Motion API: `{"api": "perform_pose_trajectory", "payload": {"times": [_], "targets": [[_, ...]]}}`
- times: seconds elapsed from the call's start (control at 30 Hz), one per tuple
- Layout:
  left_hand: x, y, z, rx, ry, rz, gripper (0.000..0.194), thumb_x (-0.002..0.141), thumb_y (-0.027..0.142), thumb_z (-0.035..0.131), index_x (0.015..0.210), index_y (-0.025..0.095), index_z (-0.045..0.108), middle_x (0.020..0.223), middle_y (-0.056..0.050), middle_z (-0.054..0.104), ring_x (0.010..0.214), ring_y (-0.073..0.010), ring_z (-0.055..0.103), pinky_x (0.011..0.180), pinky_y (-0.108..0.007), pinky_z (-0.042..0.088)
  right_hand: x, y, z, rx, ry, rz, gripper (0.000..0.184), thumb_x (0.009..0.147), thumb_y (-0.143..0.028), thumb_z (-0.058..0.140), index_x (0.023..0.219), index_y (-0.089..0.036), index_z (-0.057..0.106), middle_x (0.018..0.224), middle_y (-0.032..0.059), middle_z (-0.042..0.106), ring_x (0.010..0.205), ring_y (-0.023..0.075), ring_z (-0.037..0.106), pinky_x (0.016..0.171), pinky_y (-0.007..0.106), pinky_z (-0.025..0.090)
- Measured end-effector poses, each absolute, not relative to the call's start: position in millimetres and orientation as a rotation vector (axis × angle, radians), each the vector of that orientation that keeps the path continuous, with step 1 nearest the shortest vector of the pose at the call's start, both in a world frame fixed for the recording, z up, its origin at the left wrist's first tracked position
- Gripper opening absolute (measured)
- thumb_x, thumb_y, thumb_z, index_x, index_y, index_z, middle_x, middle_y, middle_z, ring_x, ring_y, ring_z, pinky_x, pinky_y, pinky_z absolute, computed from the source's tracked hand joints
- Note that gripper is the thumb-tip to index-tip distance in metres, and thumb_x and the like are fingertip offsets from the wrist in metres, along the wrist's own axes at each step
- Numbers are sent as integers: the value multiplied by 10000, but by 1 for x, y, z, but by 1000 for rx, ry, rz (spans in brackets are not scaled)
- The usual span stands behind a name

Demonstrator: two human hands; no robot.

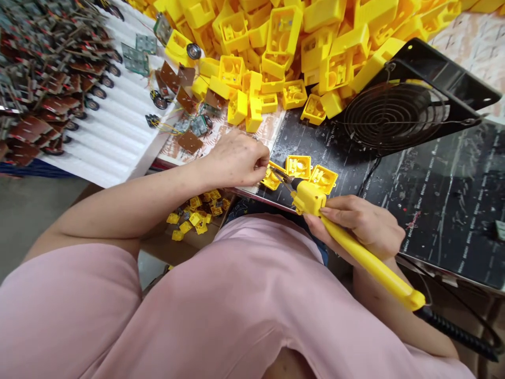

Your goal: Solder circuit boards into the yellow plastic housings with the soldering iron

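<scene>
Yellow case at centre, yellow tool at four o'clock.
Boards at ten; left fingers pinched, on what I cannot tell; housings at twelve; right fingers gripping the tool; fan at two; tabletop lettering blurry.

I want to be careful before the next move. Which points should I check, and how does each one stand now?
1. Right hand grips the yellow tool: ok.
2. Small yellow casing lies beside the left hand, near the tool's tip: ok.
3. Left fingers well away from the tip: probably not ok, they look close.
4. Tip touching the casing: cannot tell.
5. Two neighbouring casings lie open side up: ok.
6. Fan running: cannot tell.
</scene>
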State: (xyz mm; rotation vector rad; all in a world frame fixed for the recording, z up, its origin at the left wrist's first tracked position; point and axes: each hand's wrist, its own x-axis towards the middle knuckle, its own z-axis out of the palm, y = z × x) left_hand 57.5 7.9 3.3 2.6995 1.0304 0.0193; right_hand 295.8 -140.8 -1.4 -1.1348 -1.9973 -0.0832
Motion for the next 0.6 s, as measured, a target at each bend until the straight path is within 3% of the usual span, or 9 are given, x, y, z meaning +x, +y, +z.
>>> {"api": "perform_pose_trajectory", "payload": {"times": [0.17,0.3,0.43,0.6], "targets": [[59,9,3,2724,1036,-20,286,813,311,566,836,207,831,683,-50,747,779,-262,766,853,-396,543,297,-138,4,-1277,-2001,-109,224,950,-328,832,818,-249,669,708,-27,774,543,112,704,390,249,379],[60,8,4,2718,1051,-28,292,806,312,562,841,205,831,680,-57,747,777,-273,768,836,-395,545,299,-138,2,-1210,-2064,-109,289,968,-410,802,748,-265,682,653,-28,749,528,126,695,389,245,426],[60,9,5,2702,1061,-47,283,800,305,565,836,201,826,668,-56,738,758,-271,762,833,-397,547,308,-145,-1,-1271,-1928,-80,189,907,-314,861,826,-279,694,750,-30,785,552,139,705,416,246,464],[60,9,6,2698,1073,-31,239,788,294,586,803,211,810,645,-35,719,739,-246,750,823,-373,537,318,-150,-12,-1209,-1789,-109,281,775,-187,936,888,-270,693,745,-50,784,518,134,707,412,204,497]]}}
